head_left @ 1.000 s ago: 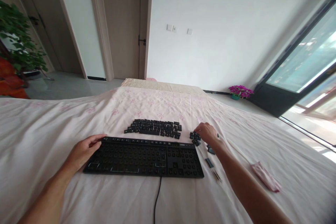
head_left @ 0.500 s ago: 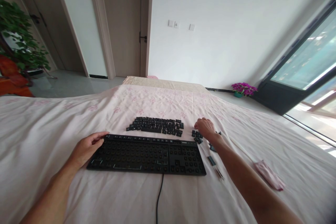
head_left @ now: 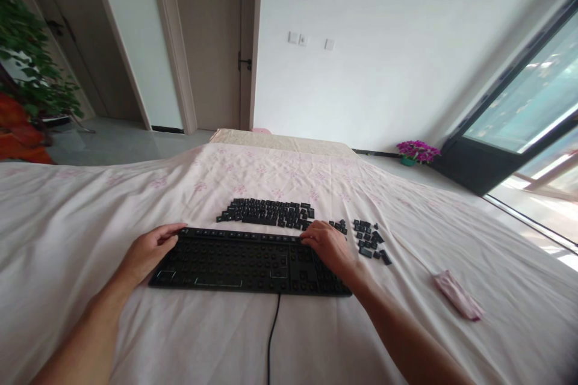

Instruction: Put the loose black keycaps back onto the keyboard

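A black keyboard (head_left: 226,261) lies on the bed, its function row in place and most other positions without keycaps. At its far left corner my left hand (head_left: 151,249) is closed on the edge, thumb and fingers gripping it. My right hand (head_left: 329,246) is over the upper right part, above the navigation keys. Its fingertips are pinched together at the end of the top row; whatever they hold is hidden. Beyond the keyboard lies a block of loose keycaps (head_left: 266,212) in rows. More loose keycaps (head_left: 368,237) lie to the right of my right hand.
A black cable (head_left: 272,337) runs from the keyboard's near edge towards me. On the pale flowered sheet (head_left: 180,337), a pink cloth pouch (head_left: 458,295) lies at the right. A purple-flowered pot plant (head_left: 418,153) stands on the floor by the glass door.
My right hand has moved left and nearer, from the loose keycaps to the keyboard's top row. The wire tool seen beside the keyboard is now hidden by my arm. My left hand stays put.
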Demonstrator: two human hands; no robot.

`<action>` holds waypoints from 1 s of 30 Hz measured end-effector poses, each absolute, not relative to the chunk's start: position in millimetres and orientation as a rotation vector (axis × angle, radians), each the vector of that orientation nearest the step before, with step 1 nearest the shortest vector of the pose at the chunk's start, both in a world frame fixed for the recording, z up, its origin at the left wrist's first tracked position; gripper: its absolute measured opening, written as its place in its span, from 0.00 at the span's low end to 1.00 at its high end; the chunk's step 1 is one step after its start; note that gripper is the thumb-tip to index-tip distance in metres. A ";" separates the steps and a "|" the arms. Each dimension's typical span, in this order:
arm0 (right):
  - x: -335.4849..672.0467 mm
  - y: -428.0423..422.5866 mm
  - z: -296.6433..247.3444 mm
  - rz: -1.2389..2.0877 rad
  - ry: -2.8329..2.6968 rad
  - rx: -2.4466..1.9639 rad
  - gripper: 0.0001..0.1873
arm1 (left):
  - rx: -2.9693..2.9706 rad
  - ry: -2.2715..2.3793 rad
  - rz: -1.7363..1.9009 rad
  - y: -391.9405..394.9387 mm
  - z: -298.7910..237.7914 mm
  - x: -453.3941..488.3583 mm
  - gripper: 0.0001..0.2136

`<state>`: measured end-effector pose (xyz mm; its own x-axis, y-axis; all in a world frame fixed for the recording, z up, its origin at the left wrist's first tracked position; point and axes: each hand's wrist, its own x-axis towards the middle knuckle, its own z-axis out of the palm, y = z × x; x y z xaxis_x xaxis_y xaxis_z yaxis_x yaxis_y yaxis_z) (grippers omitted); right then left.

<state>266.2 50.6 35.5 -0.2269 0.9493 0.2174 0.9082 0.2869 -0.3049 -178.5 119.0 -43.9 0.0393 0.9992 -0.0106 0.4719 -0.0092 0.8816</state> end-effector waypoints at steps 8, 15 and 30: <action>262.0 47.3 26.1 0.193 -2.195 -1.752 0.12 | 1.597 1.523 0.918 118.6 -41.9 -178.3 0.23; 260.8 46.2 24.5 0.245 -2.142 -1.787 0.13 | 1.614 1.538 0.904 117.6 -40.8 -177.5 0.24; 257.9 50.3 27.7 0.276 -2.073 -1.892 0.09 | 1.598 1.536 0.923 115.7 -33.9 -172.9 0.24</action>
